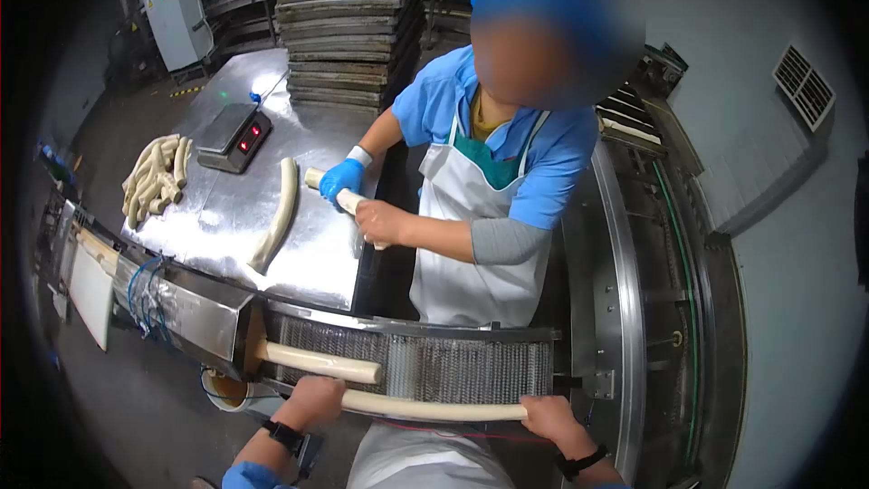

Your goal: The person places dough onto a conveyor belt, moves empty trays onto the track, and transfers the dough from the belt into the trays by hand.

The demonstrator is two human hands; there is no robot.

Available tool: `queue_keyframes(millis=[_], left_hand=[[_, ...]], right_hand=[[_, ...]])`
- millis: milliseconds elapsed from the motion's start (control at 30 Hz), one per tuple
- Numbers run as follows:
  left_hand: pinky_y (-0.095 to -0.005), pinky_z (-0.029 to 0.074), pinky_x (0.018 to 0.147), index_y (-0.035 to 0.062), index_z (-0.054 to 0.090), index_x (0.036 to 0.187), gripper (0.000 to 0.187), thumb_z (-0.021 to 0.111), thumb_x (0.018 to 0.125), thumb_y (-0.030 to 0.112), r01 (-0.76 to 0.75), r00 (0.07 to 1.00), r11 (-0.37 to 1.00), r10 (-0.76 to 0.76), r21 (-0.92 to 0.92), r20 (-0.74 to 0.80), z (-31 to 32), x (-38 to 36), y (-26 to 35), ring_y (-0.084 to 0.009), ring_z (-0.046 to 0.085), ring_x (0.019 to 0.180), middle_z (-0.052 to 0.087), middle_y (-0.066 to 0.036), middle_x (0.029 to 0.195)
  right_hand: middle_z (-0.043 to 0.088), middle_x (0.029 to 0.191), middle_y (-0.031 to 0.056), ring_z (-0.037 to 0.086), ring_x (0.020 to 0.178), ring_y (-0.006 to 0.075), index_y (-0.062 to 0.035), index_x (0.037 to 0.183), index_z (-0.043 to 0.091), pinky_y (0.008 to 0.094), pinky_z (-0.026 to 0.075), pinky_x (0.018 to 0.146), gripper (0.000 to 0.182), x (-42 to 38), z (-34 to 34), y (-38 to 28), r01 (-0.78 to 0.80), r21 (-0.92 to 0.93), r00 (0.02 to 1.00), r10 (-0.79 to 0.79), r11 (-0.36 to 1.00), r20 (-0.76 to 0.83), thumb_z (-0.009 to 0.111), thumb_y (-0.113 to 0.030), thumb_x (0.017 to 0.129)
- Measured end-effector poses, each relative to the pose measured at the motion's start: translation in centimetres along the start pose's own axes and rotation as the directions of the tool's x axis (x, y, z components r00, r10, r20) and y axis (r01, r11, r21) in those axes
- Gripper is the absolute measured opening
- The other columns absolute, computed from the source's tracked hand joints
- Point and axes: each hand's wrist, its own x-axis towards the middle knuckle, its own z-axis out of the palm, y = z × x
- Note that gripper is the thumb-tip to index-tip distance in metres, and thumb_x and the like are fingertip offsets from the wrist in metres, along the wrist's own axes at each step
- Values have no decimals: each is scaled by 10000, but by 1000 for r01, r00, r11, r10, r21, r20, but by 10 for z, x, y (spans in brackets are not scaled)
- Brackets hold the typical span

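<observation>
A long pale dough rope (434,406) stretches between my two hands along the near edge of the mesh conveyor belt (480,367). My left hand (315,398) is closed around its left end, and my right hand (549,418) grips the right end. Behind it, a second, thicker dough log (326,363) lies on the belt, its left end at the mouth of the metal machine housing (204,312).
Across the belt a co-worker holds a dough piece (348,202) in both hands, one gloved blue. The steel table (217,244) bears a curved dough rope (279,217), piled dough pieces (156,179) and a scale (233,138). Stacked trays (344,36) stand behind; a bucket (224,391) is below left.
</observation>
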Motion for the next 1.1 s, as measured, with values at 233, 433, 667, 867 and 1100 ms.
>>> queue_keyframes(millis=[233,433,667,867,1100], left_hand=[[-476,569,662,102,666,843,129,576,841,194,44,996,999,-45,-20,-77,9,-23,-22,-342,723,743,726,-144,806],[-436,558,563,123,633,787,120,631,796,242,-10,990,992,27,123,-139,24,-33,-48,-294,707,652,674,-80,699],[-449,568,590,113,633,754,90,646,757,202,29,986,991,-7,130,-167,25,-46,-65,-305,705,656,675,-100,707],[-447,568,611,100,653,761,72,627,745,165,116,983,977,-87,180,-160,8,-49,-80,-314,704,685,672,-115,732],[-459,571,667,94,673,788,118,686,695,165,111,963,979,-63,169,-263,-1,-55,-94,-339,699,756,678,-119,855]], right_hand=[[680,827,112,693,812,357,-92,898,618,497,547,715,149,13,11,-10,113,54,988,-106,992,-115,688,-196,817],[677,798,120,693,783,370,-87,888,598,503,538,686,103,13,21,-29,130,74,985,-120,989,-124,649,-167,848],[687,818,117,706,802,362,-88,938,577,504,542,682,137,12,23,-50,97,88,995,-95,991,-22,644,-171,853],[674,880,138,699,865,351,-72,962,578,496,548,717,162,28,28,-80,189,194,980,-173,963,-98,645,-166,848],[619,1154,175,565,1219,342,-52,943,615,482,451,996,140,51,18,-124,302,95,937,-277,949,-216,612,-163,859]])
